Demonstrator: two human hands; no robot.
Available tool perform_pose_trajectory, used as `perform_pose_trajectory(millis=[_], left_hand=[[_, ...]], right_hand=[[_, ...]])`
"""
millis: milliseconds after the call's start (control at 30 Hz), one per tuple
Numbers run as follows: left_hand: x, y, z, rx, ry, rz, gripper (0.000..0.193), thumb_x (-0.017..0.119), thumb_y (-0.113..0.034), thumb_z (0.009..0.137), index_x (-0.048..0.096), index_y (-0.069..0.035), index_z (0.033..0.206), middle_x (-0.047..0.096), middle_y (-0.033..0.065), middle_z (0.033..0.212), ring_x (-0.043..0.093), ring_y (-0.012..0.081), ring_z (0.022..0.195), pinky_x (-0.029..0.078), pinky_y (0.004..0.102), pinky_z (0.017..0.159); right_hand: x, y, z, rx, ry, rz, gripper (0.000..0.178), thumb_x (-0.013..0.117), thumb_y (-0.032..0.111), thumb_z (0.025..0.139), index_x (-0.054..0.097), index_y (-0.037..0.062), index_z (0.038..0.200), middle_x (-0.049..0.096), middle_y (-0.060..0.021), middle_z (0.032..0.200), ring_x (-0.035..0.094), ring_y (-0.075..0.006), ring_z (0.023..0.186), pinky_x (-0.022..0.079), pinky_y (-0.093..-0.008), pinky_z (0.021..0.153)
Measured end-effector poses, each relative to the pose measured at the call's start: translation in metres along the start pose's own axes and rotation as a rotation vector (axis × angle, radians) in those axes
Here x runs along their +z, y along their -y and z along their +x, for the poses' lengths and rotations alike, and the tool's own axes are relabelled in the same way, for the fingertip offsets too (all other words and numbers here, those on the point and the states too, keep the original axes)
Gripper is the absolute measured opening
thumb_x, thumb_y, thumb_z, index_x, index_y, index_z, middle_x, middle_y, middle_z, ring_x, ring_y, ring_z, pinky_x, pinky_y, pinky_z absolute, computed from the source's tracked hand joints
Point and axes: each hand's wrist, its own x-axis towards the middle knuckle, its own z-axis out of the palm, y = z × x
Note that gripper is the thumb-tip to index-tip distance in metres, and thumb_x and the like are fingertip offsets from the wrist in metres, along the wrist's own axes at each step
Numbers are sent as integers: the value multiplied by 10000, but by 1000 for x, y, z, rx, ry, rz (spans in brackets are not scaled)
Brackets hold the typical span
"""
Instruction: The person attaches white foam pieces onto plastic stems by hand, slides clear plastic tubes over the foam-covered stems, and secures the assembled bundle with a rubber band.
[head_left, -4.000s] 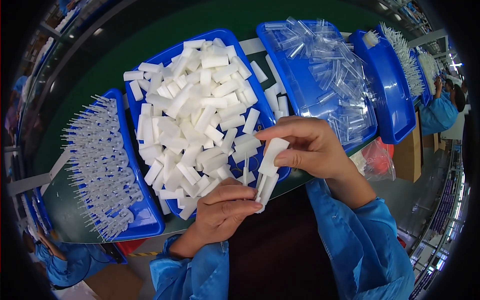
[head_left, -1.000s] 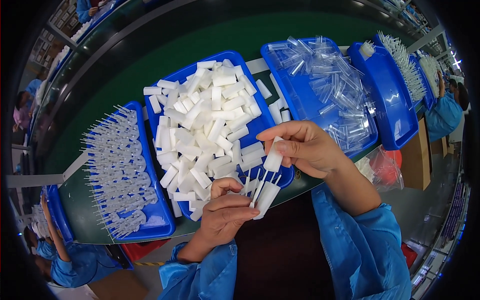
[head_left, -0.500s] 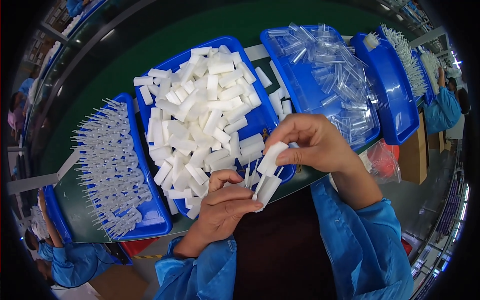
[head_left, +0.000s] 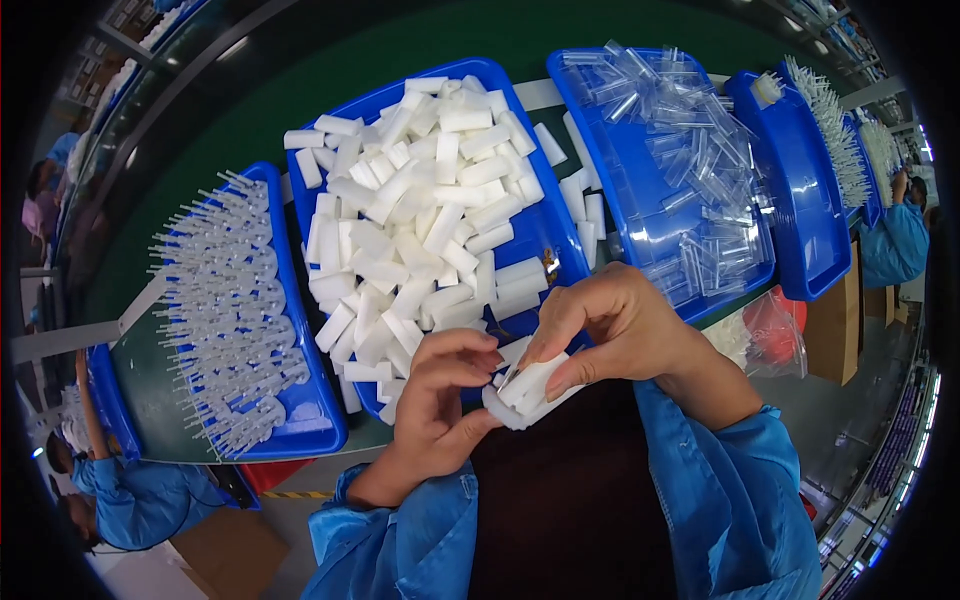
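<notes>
By the worktop's (head_left: pixel 165 410) near edge, the right hand (head_left: pixel 625 325) pinched white foam-like cylinders (head_left: pixel 537 385), but the left hand's (head_left: pixel 437 405) fingers stood loosely spread, thumb against their base, so a slackened right pinch could have dropped them.

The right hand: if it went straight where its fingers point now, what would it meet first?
Past the white pieces it holds, probably the left hand, though the depth here is unclear.
</notes>
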Motion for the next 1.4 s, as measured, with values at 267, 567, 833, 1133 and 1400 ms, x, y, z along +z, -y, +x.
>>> perform_pose_trajectory(millis=[267,567,833,1133,1400], left_hand=[[-2,-11,2,-97,137,-93,234,697,-163,789,573,-20,926,537,150,1031,503,246,993,387,349,877],[-12,-18,-6,-18,102,-102,215,663,-122,808,506,-113,955,557,168,1168,292,411,1292,210,538,1035],[-12,-9,-18,30,-132,-214,243,689,-159,794,564,-69,983,494,320,1176,440,383,1183,320,513,976],[-13,-3,-13,177,-78,108,187,707,-126,765,651,-70,935,648,71,908,480,355,1079,359,471,918],[-10,-11,2,235,120,308,167,743,-117,700,706,-103,863,649,40,828,492,294,985,386,433,858]], right_hand=[[18,0,-14,-13,-108,-127,206,773,49,688,678,8,866,679,-86,859,648,-117,794,514,-237,713],[-11,33,39,-372,-166,-1001,315,729,158,706,657,68,999,655,-79,938,619,-214,857,466,-327,760],[-21,2,98,-534,215,-1653,285,618,56,669,632,71,954,617,-47,916,552,-198,931,437,-315,795],[-25,6,63,-499,70,-1495,242,658,60,667,667,67,908,633,-54,889,576,-213,911,471,-313,745],[-20,23,20,-433,-53,-1331,230,688,91,688,664,124,915,642,-27,940,637,-208,781,509,-314,672]])
